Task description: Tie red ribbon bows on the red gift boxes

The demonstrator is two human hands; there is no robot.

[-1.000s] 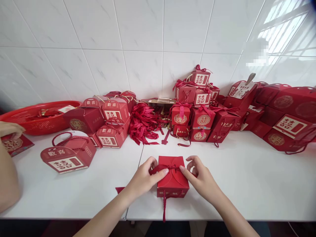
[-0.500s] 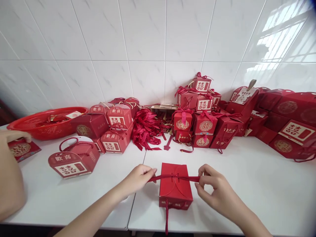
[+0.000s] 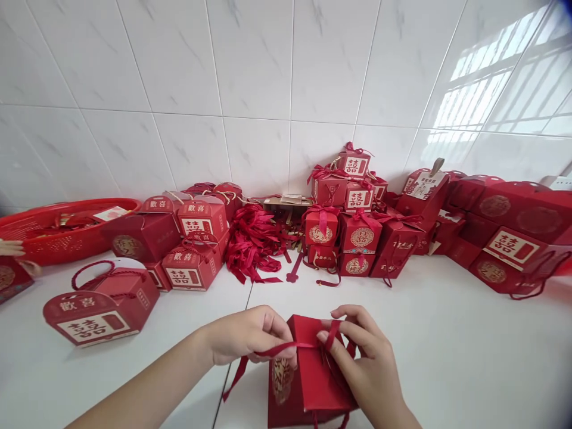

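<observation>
Below the middle of the view stands a red gift box [image 3: 319, 372] with gold print on its left side. A dark red ribbon [image 3: 286, 348] runs across its top. My left hand [image 3: 254, 338] pinches this ribbon at the box's left edge, and a loose tail hangs down beyond the fingers. Over the box's right side, my right hand [image 3: 364, 345] grips a looped part of the same ribbon between thumb and fingers. The ribbon's crossing at the middle of the lid is partly hidden by my right hand. Cord handles show at the box's front edge.
A heap of red ribbons [image 3: 252, 241] lies near the tiled wall. Stacked red boxes [image 3: 357, 223] stand to its right, more [image 3: 196, 238] to its left. A red basket [image 3: 58, 253] sits far left, near another person's hand [image 3: 11, 247]. A handled box [image 3: 105, 304] stands left.
My hands have come closer together over the box, and the ribbon, stretched straight before, now forms a loop at my right hand. The box appears lower in view, turned to show its left side.
</observation>
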